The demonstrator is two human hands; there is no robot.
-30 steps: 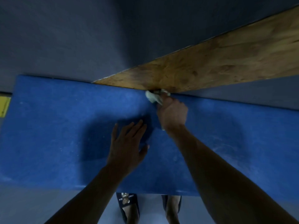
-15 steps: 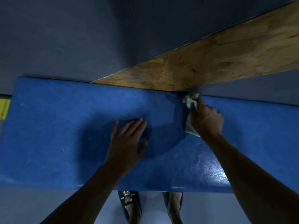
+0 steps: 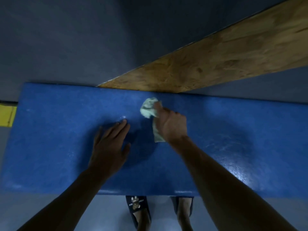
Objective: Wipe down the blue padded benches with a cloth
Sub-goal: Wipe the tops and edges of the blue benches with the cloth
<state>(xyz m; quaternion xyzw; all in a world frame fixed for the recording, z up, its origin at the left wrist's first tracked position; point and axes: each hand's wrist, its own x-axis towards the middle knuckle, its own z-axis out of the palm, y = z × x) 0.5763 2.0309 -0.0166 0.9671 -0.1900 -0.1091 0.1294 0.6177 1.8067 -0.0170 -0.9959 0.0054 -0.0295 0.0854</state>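
A long blue padded bench runs across the view from left to right. My right hand grips a crumpled pale green cloth and presses it on the bench top near the far edge; a strip of the cloth hangs out below my palm. My left hand lies flat on the bench with straight, spread fingers, just left of the cloth. Wet streaks shine on the bench to the right of my right arm.
A slanted wooden board rises from behind the bench's far edge toward the upper right. A dark grey wall fills the top. A yellow pad shows at the left edge. My feet in dark slippers stand on the grey floor below the bench.
My right hand has swept the cloth from the far edge under the board, first right, then back left and toward me. My left hand has stayed flat on the bench.
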